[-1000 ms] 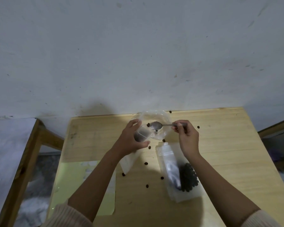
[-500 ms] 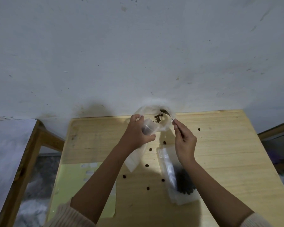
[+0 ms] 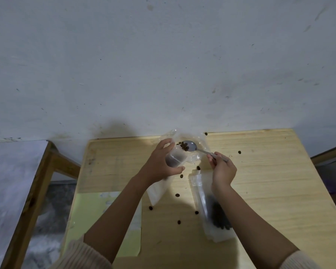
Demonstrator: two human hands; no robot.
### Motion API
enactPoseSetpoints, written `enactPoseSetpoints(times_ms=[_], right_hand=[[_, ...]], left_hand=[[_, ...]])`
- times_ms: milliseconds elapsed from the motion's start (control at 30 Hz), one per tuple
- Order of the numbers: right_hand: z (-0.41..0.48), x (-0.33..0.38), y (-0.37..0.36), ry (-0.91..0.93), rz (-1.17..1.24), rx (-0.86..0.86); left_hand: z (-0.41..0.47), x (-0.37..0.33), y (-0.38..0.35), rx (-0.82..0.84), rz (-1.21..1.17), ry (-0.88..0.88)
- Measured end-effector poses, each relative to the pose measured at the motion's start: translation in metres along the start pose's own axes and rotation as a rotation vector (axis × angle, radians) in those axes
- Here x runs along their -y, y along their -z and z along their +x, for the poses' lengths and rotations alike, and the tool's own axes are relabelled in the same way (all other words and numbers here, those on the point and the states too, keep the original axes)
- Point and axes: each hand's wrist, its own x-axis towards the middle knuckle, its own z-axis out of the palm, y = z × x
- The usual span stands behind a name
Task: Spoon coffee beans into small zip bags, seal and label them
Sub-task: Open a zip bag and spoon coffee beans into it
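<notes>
Yellow sheet (image 3: 105, 220) sits at the desk's (image 3: 270, 181) near-left corner. A filled bag (image 3: 217, 216) lies near-centre under the right forearm, seal unclear, no label seen, with stray beans (image 3: 177, 195) around it. By the far edge the left hand (image 3: 159, 164) curls fingers and thumb round a half-full bag (image 3: 175, 157), while the right hand (image 3: 223, 169) pinches the spoon (image 3: 190, 146) handle and tips beans at its mouth; sealing and labelling look left to do.

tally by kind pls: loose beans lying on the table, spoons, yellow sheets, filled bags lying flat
loose beans: 8
spoon: 1
yellow sheet: 1
filled bag lying flat: 1
total: 11
</notes>
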Motion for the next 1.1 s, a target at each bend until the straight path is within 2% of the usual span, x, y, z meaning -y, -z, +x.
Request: enactPoseSetpoints(times_ms=[167, 300, 467, 633, 867, 1033, 1100], right_hand=[[0.002, -0.003, -0.005, -0.188, 0.033, -0.006], [0.006, -0.005, -0.006, -0.230, -0.070, 0.055], [0.006, 0.002, -0.006, -0.309, -0.002, -0.027], [0.006, 0.027, -0.003, -0.192, -0.054, 0.000], [-0.015, 0.061, 0.005, 0.091, -0.198, 0.092], [-0.034, 0.062, -0.003, 0.306, -0.358, 0.351], [-0.033, 0.060, -0.004, 0.366, -0.370, 0.358]], left_hand=[[-0.002, 0.006, -0.001, -0.014, -0.093, -0.003], [-0.005, 0.007, -0.001, 0.004, -0.117, 0.000], [-0.006, 0.010, -0.003, 0.000, -0.079, 0.011], [-0.006, 0.014, -0.010, -0.050, -0.036, 0.024], [-0.003, 0.017, -0.023, -0.134, -0.044, 0.056], [-0.002, 0.017, -0.025, -0.145, -0.026, 0.020], [-0.001, 0.019, -0.023, -0.142, -0.036, 0.024]])
